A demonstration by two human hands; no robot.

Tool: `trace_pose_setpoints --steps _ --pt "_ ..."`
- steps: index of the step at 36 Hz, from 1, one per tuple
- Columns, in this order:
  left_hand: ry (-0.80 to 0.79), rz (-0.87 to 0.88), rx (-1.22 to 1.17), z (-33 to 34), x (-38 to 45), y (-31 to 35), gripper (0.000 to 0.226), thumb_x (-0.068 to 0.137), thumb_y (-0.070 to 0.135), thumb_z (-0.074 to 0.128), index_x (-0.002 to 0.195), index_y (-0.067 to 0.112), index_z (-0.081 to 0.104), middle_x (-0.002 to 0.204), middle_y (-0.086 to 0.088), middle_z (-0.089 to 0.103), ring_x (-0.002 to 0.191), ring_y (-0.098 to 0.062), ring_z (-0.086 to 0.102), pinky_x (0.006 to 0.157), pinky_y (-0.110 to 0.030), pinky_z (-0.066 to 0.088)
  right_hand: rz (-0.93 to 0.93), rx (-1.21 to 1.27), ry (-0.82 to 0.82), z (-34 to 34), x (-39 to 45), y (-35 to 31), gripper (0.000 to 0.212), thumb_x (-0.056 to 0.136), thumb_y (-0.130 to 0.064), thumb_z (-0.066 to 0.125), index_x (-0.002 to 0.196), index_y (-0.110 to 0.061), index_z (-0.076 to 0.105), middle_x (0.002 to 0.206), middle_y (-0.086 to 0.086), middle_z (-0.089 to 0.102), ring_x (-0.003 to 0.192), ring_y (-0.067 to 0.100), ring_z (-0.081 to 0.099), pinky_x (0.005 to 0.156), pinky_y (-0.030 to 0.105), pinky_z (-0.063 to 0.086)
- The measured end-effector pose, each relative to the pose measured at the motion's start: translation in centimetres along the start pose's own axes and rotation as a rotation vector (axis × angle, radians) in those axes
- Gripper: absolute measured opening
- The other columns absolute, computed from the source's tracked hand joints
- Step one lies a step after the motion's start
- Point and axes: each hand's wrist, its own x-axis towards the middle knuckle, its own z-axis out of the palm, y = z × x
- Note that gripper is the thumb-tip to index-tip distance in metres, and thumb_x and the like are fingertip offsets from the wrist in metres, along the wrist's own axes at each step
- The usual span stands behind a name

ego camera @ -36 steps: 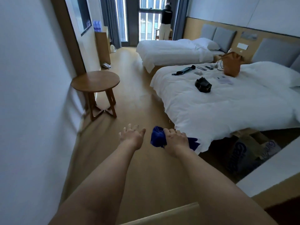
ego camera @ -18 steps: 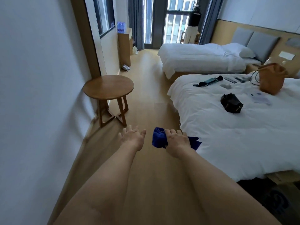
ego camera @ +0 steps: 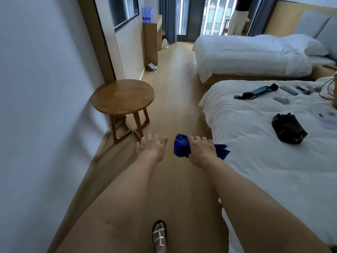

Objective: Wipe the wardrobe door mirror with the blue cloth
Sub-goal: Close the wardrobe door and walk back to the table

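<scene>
My right hand (ego camera: 201,152) grips a bunched blue cloth (ego camera: 181,147) in front of me, above the wooden floor; a loose end of the cloth sticks out to the right of the hand. My left hand (ego camera: 151,147) is stretched forward beside it, fingers spread and holding nothing. No wardrobe door or mirror is in sight.
A round wooden side table (ego camera: 123,98) stands by the white wall on the left. Two white beds fill the right; the near bed (ego camera: 255,143) carries a black pouch (ego camera: 288,128) and small items. A person (ego camera: 238,15) stands by the far window. My sandalled foot (ego camera: 159,236) shows below.
The view has moved forward along the aisle and swung left; the table and near bed are closer. Both hands keep their pose, the right still holding the cloth. My foot has come into view.
</scene>
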Motion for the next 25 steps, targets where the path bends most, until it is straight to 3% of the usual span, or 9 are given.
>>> trace_pose_setpoints --steps 14,25 --pt "0.003 -0.03 -0.009 -3.0 24.0 3.3 0.066 0.093 0.062 0.017 0.144 0.022 0.032 0.149 -0.003 0.034 0.137 -0.027 0.028 0.108 -0.045 0.024 -0.014 -0.053 -0.015 -1.9 24.0 2.9 0.051 0.089 -0.023 0.051 0.137 -0.018 0.034 0.13 0.006 0.05 0.116 0.028 0.047 0.101 0.043 0.032" --pt "0.001 -0.054 0.047 -5.5 36.8 6.1 0.063 0.095 0.059 0.016 0.141 0.02 0.035 0.145 -0.004 0.039 0.131 -0.027 0.035 0.105 -0.043 0.028 -0.051 -0.026 -0.026 -3.6 37.8 3.9 0.048 0.089 -0.02 0.05 0.136 -0.018 0.037 0.129 0.007 0.051 0.116 0.028 0.046 0.102 0.043 0.031"
